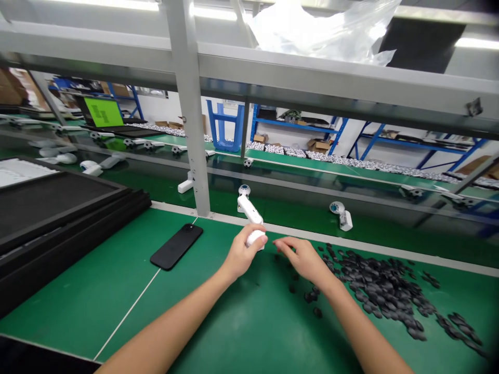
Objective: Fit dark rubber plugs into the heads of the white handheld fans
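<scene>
My left hand (238, 255) is closed around the lower end of a white plastic device (251, 210) with a long body, held tilted above the near edge of the belt. A round white head with a blue ring (244, 190) shows at its far end; whether it belongs to the held device or to another behind it, I cannot tell. Just right of it, my right hand (306, 259) has thumb and forefinger pinched together; what lies between them is too small to make out. Beneath and beside that hand, small black pieces (312, 295) are scattered, with a large pile (384, 285) further right.
A black phone (176, 246) lies on the green table (218, 332) at left, beside stacked black trays (58, 208). Beyond the table edge, a green belt carries white devices (341, 215). A grey post (191, 114) and shelf beam (331, 78) stand ahead. A blue stool (226, 127) is behind.
</scene>
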A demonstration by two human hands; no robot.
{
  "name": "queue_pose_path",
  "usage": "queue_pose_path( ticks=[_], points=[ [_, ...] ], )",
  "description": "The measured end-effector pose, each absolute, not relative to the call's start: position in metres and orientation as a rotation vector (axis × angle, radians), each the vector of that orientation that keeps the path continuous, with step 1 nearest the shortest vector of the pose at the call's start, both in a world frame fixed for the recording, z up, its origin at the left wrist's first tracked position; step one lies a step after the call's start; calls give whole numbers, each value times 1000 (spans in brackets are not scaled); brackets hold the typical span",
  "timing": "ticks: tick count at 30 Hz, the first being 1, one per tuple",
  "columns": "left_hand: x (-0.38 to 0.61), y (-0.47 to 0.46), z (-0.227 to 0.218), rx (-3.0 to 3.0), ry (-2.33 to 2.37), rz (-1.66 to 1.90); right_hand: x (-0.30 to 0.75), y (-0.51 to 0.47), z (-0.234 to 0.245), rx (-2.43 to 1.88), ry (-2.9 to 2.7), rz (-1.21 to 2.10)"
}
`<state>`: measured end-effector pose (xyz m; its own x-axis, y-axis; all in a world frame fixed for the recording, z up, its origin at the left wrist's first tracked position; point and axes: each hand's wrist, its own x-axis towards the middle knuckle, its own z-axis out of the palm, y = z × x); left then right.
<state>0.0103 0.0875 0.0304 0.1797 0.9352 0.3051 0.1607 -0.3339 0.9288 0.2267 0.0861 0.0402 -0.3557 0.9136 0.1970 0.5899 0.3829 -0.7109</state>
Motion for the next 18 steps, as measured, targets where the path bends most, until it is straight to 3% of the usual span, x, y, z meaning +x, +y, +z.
queue_pose_path(
  ticks=[3, 10, 13, 18],
  points=[
    [0, 92, 31, 1639, 1092, 1198, 235, 88, 25, -1422, -2294, 451],
    [1, 90, 26, 1776, 1079, 1186, 238, 85, 13, -1382, -2308, 377],
    [7, 84, 24, 1866, 1060, 1123, 246, 74, 18, -1382, -2117, 520],
    [22, 69, 20, 1874, 1017, 932, 256, 53, 26, -1209, -1806, 1023]
  ],
)
